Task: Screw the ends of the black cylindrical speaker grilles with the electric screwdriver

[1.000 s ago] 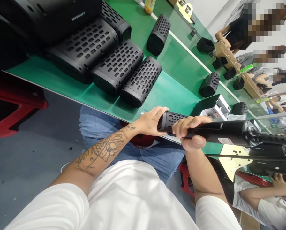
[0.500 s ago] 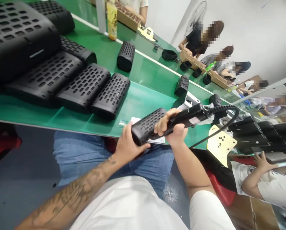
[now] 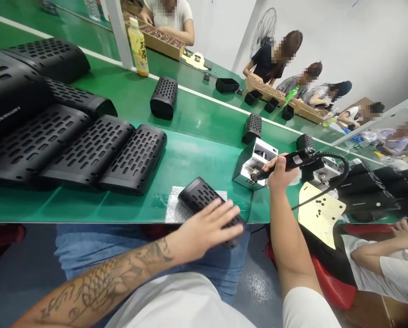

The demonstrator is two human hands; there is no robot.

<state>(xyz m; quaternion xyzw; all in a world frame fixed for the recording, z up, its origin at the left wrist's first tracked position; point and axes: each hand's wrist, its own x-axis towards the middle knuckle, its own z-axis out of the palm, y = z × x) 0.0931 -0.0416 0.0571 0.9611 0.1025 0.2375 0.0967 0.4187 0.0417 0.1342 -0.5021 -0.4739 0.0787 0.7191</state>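
Note:
My left hand [image 3: 209,228] lies with its fingers stretched out across a black perforated housing [image 3: 196,193]. The housing rests aslant on a silvery pad [image 3: 172,210] at the table's front edge, its near end jutting over the edge. Held in my right hand [image 3: 279,172] is a black electric screwdriver [image 3: 301,158] with a cord at its back end. Its tip is at the front of a small silver-and-black screw feeder [image 3: 243,171]. I cannot make out whether a screw is on the tip.
Several finished-looking black housings [image 3: 135,157] are stacked at the left. A drink bottle [image 3: 139,48] stands by a white post [image 3: 118,34]. Yellow sheet [image 3: 318,209] with black dots lies right, near a co-worker's arm [image 3: 371,255]. Other people sit across the green table [image 3: 197,150].
My right hand has moved the screwdriver from the housing rightward to the screw feeder. The housing has gone down onto the pad, and my left hand has opened from gripping its end to lying over it.

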